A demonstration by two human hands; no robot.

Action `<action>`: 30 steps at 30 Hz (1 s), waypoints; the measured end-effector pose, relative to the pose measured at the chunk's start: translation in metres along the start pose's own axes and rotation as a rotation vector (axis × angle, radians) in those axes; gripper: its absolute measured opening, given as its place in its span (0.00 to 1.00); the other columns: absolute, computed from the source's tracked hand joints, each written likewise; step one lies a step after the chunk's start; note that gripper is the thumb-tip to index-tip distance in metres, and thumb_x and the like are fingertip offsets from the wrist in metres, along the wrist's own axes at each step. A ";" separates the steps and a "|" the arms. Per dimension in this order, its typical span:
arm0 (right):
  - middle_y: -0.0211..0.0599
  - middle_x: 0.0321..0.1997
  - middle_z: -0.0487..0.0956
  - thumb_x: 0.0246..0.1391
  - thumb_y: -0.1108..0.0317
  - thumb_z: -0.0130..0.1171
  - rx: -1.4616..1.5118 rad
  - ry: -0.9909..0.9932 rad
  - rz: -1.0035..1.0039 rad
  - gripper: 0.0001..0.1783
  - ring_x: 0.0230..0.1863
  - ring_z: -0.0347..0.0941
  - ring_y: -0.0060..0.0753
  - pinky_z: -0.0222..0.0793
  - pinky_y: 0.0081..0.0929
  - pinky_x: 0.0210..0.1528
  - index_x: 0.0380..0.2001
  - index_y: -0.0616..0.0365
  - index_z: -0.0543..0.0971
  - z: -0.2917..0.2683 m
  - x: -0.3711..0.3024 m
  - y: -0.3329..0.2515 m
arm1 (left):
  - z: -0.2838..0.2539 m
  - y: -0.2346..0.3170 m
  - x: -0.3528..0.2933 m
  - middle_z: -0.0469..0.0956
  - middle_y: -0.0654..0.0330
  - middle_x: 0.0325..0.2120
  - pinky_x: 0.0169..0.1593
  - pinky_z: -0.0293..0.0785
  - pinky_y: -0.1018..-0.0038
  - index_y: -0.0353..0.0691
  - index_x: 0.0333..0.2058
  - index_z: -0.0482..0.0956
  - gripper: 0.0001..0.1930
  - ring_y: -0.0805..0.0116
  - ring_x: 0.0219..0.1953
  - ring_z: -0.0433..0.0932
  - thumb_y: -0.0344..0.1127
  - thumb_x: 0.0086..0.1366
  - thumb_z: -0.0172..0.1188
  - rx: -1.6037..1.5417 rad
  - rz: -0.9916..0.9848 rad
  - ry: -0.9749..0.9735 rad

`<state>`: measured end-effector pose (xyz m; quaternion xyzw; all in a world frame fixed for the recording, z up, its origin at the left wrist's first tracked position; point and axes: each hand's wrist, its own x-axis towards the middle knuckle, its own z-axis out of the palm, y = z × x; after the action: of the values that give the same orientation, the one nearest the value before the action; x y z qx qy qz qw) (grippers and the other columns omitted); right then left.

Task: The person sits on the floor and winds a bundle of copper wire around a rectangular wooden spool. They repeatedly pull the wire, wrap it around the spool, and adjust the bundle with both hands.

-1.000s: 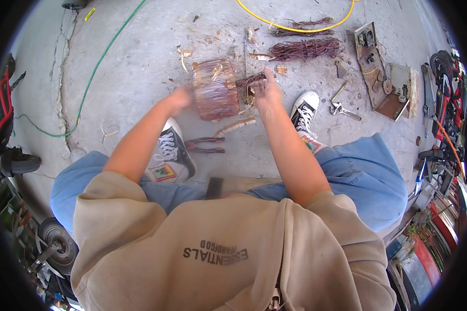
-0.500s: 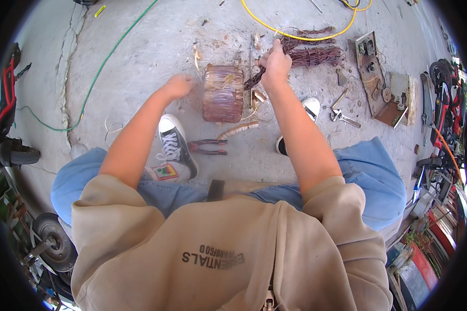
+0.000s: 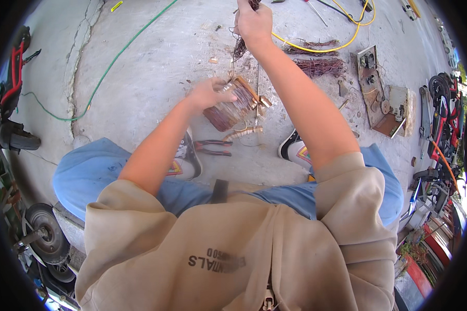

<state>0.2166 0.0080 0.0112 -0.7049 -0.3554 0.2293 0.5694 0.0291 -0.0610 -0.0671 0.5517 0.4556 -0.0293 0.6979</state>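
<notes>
My right hand (image 3: 255,27) is closed round a bundle of dark reddish copper wire (image 3: 239,49), held up at the top of the view; the bundle hangs down toward the coil. With bent fingers my left hand (image 3: 211,95) grips the upper left side of a wire coil (image 3: 227,114). The coil is boxy, wound with brownish-purple wire and wrapped in clear film, and stands turned at a slant on the concrete. A thin rod (image 3: 258,85) lies just beyond its right side. Pliers with dark red handles (image 3: 213,147) rest between my feet, near the coil.
Bundles of pulled wire (image 3: 319,67) lie to the right. Beyond them stand opened metal casing parts (image 3: 376,88). A yellow cable (image 3: 347,44) loops at the top; a green cord (image 3: 122,49) runs along the left. Red wheeled machines (image 3: 443,111) line the right edge.
My right hand has moved up and left with the wire bundle. My left hand has come onto the coil, which is now turned and tilted. My right foot has shifted nearer.
</notes>
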 end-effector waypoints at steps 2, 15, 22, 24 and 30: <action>0.42 0.15 0.72 0.59 0.55 0.55 0.014 0.022 0.046 0.25 0.20 0.68 0.38 0.63 0.40 0.28 0.20 0.70 0.75 0.012 0.009 0.002 | -0.003 -0.006 -0.008 0.66 0.39 0.58 0.64 0.60 0.64 0.24 0.62 0.57 0.51 0.53 0.61 0.66 0.41 0.45 0.78 -0.044 0.005 -0.031; 0.33 0.13 0.66 0.62 0.58 0.53 0.544 -0.094 0.392 0.19 0.09 0.59 0.28 0.60 0.31 0.14 0.23 0.62 0.69 0.079 -0.020 -0.002 | 0.002 -0.006 -0.032 0.69 0.53 0.56 0.58 0.66 0.69 0.36 0.62 0.59 0.35 0.66 0.56 0.69 0.50 0.65 0.60 -0.684 -0.122 0.028; 0.29 0.10 0.64 0.61 0.55 0.54 0.414 0.039 0.394 0.25 0.09 0.59 0.26 0.55 0.30 0.12 0.13 0.55 0.67 0.071 -0.009 0.014 | -0.030 -0.078 -0.007 0.80 0.53 0.38 0.47 0.75 0.66 0.34 0.51 0.74 0.21 0.59 0.42 0.80 0.44 0.68 0.54 -0.509 -0.206 0.300; 0.27 0.10 0.63 0.62 0.56 0.53 0.533 0.021 0.430 0.25 0.08 0.57 0.24 0.54 0.28 0.11 0.13 0.52 0.66 0.068 -0.001 0.025 | -0.069 -0.120 -0.016 0.78 0.46 0.44 0.51 0.74 0.60 0.33 0.53 0.71 0.26 0.52 0.47 0.78 0.44 0.62 0.59 0.516 -0.223 0.657; 0.29 0.11 0.65 0.62 0.55 0.54 0.123 -0.161 0.200 0.22 0.13 0.65 0.27 0.63 0.28 0.15 0.17 0.57 0.72 0.095 -0.021 0.008 | -0.103 -0.030 -0.005 0.69 0.45 0.56 0.59 0.67 0.67 0.32 0.62 0.59 0.40 0.56 0.60 0.68 0.40 0.54 0.66 -0.096 0.317 0.635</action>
<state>0.1362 0.0519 -0.0213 -0.6796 -0.3133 0.3623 0.5556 -0.0520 0.0070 -0.0837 0.5638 0.5593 0.2738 0.5425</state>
